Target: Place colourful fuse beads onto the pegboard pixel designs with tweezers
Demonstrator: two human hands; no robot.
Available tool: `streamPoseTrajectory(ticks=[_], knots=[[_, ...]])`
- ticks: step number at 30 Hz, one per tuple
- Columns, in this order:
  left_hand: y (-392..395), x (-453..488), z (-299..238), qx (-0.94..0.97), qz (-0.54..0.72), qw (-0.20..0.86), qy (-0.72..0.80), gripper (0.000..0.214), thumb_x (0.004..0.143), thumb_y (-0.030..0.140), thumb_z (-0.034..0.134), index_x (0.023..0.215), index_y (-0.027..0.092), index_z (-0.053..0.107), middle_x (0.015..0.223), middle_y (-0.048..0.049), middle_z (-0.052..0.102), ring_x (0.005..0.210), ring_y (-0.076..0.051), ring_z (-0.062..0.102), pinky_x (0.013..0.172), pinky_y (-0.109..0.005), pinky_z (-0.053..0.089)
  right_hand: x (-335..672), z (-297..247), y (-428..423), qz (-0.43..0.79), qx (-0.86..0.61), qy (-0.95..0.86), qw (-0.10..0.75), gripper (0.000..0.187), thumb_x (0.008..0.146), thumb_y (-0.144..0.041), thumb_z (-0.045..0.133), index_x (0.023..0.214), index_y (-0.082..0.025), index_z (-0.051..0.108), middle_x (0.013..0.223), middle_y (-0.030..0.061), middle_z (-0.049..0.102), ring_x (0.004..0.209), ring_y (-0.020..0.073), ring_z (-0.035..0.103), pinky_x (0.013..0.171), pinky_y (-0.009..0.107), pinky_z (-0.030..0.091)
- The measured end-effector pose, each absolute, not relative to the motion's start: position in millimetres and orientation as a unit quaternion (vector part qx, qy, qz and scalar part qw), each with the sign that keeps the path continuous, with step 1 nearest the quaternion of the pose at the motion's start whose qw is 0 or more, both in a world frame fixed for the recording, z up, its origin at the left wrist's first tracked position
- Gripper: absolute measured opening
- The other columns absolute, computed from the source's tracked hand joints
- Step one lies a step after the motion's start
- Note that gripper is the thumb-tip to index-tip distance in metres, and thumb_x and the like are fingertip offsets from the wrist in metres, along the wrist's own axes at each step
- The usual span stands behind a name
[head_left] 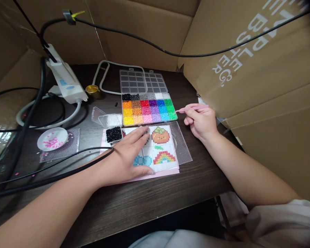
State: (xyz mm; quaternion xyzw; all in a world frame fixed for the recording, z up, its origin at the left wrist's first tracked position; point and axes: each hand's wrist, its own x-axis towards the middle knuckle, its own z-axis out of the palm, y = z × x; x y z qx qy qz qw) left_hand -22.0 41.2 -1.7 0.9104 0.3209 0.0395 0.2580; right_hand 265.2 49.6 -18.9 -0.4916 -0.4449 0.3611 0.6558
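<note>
My left hand [130, 151] lies flat with its fingers stretched over the pattern sheet [165, 163], hiding part of its pictures. An orange fruit and a rainbow show on the sheet's right side. Pinched in my right hand [201, 120] are pink tweezers [193, 109], their tip over the green beads [172, 116] at the near right corner of the bead box [150, 123]. Whether the tip holds a bead is too small to tell. A small box of black beads [114, 134] sits beside my left fingers, just in front of a box of white beads [114, 120].
A white dish [52, 139] with pink beads rests on a clear pegboard [74, 137] at left. Behind stand a gold cup [93, 91] and a white power strip [67, 81]. Black cables [67, 174] cross the left side and my left forearm. Cardboard walls [260, 103] enclose the table.
</note>
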Motion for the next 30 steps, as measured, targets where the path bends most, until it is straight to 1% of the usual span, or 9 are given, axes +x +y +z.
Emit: streamPoseTrajectory(ticks=[6, 11, 14, 17, 19, 21, 24, 27, 30], knots=[[40.9, -21.8, 0.9, 0.906, 0.038, 0.266, 0.326, 0.1, 0.076, 0.065, 0.074, 0.152, 0.011, 0.039, 0.165, -0.0197, 0.023, 0.152, -0.037, 0.023, 0.124, -0.046, 0.026, 265.5, -22.6, 53.3, 0.353, -0.528, -0.433, 0.64, 0.024, 0.068, -0.033, 0.086, 0.063, -0.015, 0.072, 0.074, 0.0072, 0.075, 0.036, 0.0042, 0.046, 0.034, 0.023, 0.04], [40.6, -22.7, 0.7, 0.903, 0.046, 0.274, 0.326, 0.095, 0.077, 0.064, 0.073, 0.151, 0.015, 0.04, 0.166, -0.0164, 0.022, 0.152, -0.037, 0.023, 0.124, -0.047, 0.026, 264.2, -22.9, 52.3, 0.343, -0.55, -0.419, 0.637, 0.026, 0.067, -0.036, 0.086, 0.067, -0.015, 0.07, 0.072, 0.0057, 0.074, 0.036, 0.0037, 0.045, 0.034, 0.022, 0.042], [40.8, -22.6, 1.3, 0.904, 0.038, 0.274, 0.327, 0.097, 0.077, 0.064, 0.073, 0.152, 0.013, 0.038, 0.167, -0.0172, 0.02, 0.153, -0.037, 0.022, 0.124, -0.047, 0.025, 264.4, -23.4, 53.0, 0.337, -0.552, -0.407, 0.645, 0.027, 0.066, -0.036, 0.087, 0.069, -0.015, 0.07, 0.069, 0.0048, 0.074, 0.035, 0.0039, 0.045, 0.034, 0.022, 0.042], [40.6, -22.0, 2.0, 0.905, 0.028, 0.268, 0.329, 0.1, 0.077, 0.064, 0.073, 0.153, 0.011, 0.037, 0.167, -0.0189, 0.018, 0.153, -0.036, 0.02, 0.124, -0.046, 0.024, 265.2, -22.8, 53.6, 0.333, -0.555, -0.388, 0.655, 0.029, 0.065, -0.036, 0.088, 0.072, -0.015, 0.069, 0.061, 0.0015, 0.07, 0.034, 0.0043, 0.044, 0.034, 0.021, 0.042], [40.3, -21.6, 1.8, 0.905, 0.032, 0.269, 0.327, 0.099, 0.077, 0.064, 0.073, 0.152, 0.01, 0.037, 0.166, -0.0193, 0.019, 0.153, -0.036, 0.02, 0.125, -0.046, 0.024, 265.2, -21.3, 52.2, 0.333, -0.548, -0.391, 0.66, 0.029, 0.067, -0.037, 0.087, 0.073, -0.016, 0.069, 0.061, 0.0008, 0.07, 0.034, 0.0046, 0.044, 0.034, 0.022, 0.042], [40.0, -21.5, 1.2, 0.906, 0.044, 0.271, 0.323, 0.097, 0.078, 0.064, 0.073, 0.152, 0.012, 0.039, 0.166, -0.0187, 0.02, 0.153, -0.036, 0.021, 0.124, -0.046, 0.025, 264.1, -18.9, 48.0, 0.341, -0.527, -0.42, 0.656, 0.027, 0.071, -0.038, 0.085, 0.073, -0.016, 0.07, 0.067, 0.0032, 0.073, 0.036, 0.0047, 0.045, 0.036, 0.022, 0.043], [40.0, -21.7, 0.2, 0.907, 0.057, 0.27, 0.319, 0.095, 0.077, 0.064, 0.074, 0.151, 0.016, 0.04, 0.166, -0.0175, 0.022, 0.152, -0.036, 0.023, 0.124, -0.047, 0.027, 259.3, -13.9, 35.6, 0.385, -0.488, -0.51, 0.595, 0.023, 0.079, -0.038, 0.08, 0.073, -0.016, 0.074, 0.077, 0.007, 0.077, 0.039, 0.0057, 0.049, 0.038, 0.023, 0.043], [40.1, -22.0, -0.4, 0.907, 0.054, 0.267, 0.32, 0.096, 0.076, 0.065, 0.074, 0.151, 0.016, 0.04, 0.166, -0.0177, 0.024, 0.152, -0.037, 0.025, 0.124, -0.047, 0.027, 252.4, -9.4, 21.0, 0.435, -0.452, -0.597, 0.5, 0.015, 0.081, -0.033, 0.079, 0.081, -0.017, 0.079, 0.077, 0.0061, 0.078, 0.043, 0.0084, 0.056, 0.041, 0.023, 0.047], [40.2, -22.2, -1.2, 0.91, 0.053, 0.262, 0.318, 0.096, 0.076, 0.065, 0.074, 0.151, 0.014, 0.04, 0.165, -0.0186, 0.024, 0.152, -0.036, 0.025, 0.124, -0.046, 0.027, 247.3, -7.4, 12.5, 0.44, -0.412, -0.66, 0.449, 0.009, 0.078, -0.026, 0.081, 0.085, -0.02, 0.081, 0.082, 0.0053, 0.08, 0.063, 0.0148, 0.071, 0.06, 0.027, 0.06]])
